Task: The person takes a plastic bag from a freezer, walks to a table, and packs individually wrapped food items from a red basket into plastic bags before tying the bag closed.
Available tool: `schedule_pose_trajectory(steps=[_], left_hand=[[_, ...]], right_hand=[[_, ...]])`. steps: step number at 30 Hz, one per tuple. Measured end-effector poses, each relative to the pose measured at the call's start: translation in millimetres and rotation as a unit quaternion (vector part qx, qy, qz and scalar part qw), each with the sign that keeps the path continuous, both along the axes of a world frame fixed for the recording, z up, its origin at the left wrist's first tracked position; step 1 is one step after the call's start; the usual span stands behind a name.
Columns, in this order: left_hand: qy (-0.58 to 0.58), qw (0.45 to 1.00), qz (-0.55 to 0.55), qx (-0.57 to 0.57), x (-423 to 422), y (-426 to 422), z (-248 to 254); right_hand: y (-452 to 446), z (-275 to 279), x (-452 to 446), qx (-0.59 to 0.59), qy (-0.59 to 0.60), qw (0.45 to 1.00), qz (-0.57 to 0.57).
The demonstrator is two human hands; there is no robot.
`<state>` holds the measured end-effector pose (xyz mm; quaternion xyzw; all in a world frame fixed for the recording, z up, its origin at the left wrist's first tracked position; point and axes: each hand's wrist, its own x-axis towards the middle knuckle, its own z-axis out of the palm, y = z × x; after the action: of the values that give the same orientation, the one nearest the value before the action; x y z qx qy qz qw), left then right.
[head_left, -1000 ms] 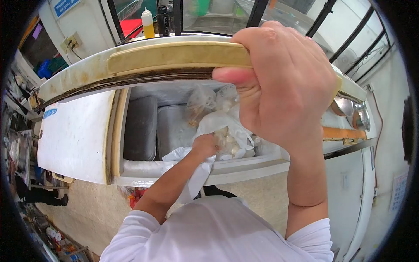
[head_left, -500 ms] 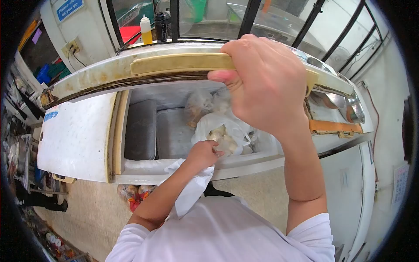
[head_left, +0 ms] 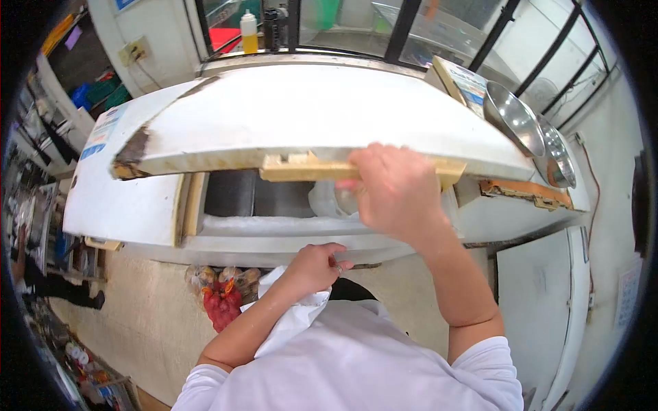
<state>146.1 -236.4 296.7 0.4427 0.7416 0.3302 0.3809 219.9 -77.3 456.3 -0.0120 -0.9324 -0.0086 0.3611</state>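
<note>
My right hand [head_left: 394,188] is closed around the cream handle [head_left: 308,169] on the front edge of a white chest freezer lid [head_left: 329,109]. The lid stands partly raised over the freezer opening. My left hand [head_left: 317,267] is in front of the freezer's front wall [head_left: 274,255], thumb and fingers apart and loosely bent, with nothing visible between them. White sheet-like material [head_left: 295,315] hangs by my left forearm; whether it is cloth or plastic I cannot tell. Under the lid, dark metal trays [head_left: 229,194] and part of a white plastic bag [head_left: 325,198] show.
Steel bowls [head_left: 514,116] rest on the freezer's right end near a box [head_left: 459,82]. Bags, one a red mesh bag [head_left: 223,305], lie on the floor at the front left. A squeeze bottle [head_left: 249,33] stands by the window. A person's leg [head_left: 68,288] shows at far left.
My right hand has brought the lid down and toward me, covering much of the opening. My left hand has come out of the freezer, away from the white plastic bag.
</note>
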Motion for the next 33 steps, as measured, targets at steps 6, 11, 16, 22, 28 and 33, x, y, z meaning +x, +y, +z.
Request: schedule_pose_trajectory(steps=[6, 11, 16, 22, 28, 33], left_hand=[[0.052, 0.997, 0.063, -0.007, 35.7, -62.2, -10.3], [0.053, 0.987, 0.14, -0.053, 87.8, -103.4, -21.4], [0.047, 0.961, 0.268, -0.04, 137.6, -126.8, -25.4], [0.144, 0.843, 0.518, 0.024, 149.5, -178.8, -5.0], [0.207, 0.729, 0.638, 0.138, 172.6, -251.7, 30.0], [0.227, 0.789, 0.563, 0.094, 237.4, -370.7, 16.4]], right_hand=[[-40.8, -114.0, 38.1, -0.163, -0.069, 0.984, 0.029], [-51.5, -207.0, 57.1, -0.215, -0.128, 0.968, 0.021], [-51.6, -235.9, 70.9, -0.226, -0.159, 0.96, 0.04], [-140.5, -194.3, 124.1, -0.425, -0.232, 0.833, 0.268], [-247.6, -208.3, 165.3, -0.652, -0.518, 0.481, 0.273], [-282.1, -178.5, 139.5, -0.665, -0.485, 0.515, 0.241]])
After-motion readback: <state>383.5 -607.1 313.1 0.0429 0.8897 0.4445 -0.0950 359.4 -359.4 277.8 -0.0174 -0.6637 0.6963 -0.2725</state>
